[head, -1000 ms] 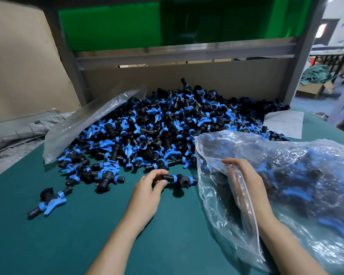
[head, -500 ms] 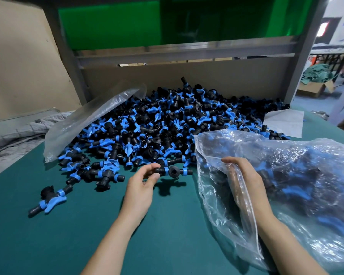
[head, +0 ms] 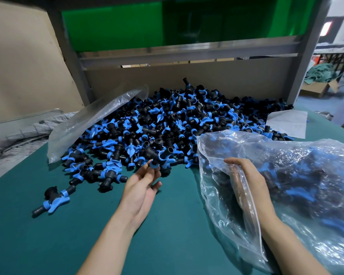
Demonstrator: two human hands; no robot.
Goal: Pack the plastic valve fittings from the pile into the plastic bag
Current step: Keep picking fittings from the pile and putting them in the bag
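Observation:
A big pile of black and blue valve fittings [head: 177, 124] lies across the back of the green table [head: 48, 245]. My left hand [head: 142, 187] pinches one valve fitting [head: 159, 158] by its lower end, lifted off the table at the pile's front edge. On the right lies a clear plastic bag [head: 296, 175] with several fittings inside. My right hand [head: 246, 179] grips the edge of the bag's mouth, which faces left, and holds it open.
A single loose fitting [head: 52, 199] lies on the table at the left. An empty clear bag [head: 91, 122] rests on the pile's left side. A sheet of white plastic [head: 286, 124] lies at the back right. A grey frame and board wall stand behind the pile.
My left hand has lifted the fitting from the table and turned palm up, tilting the fitting upward. My right hand and the bag have stayed in place.

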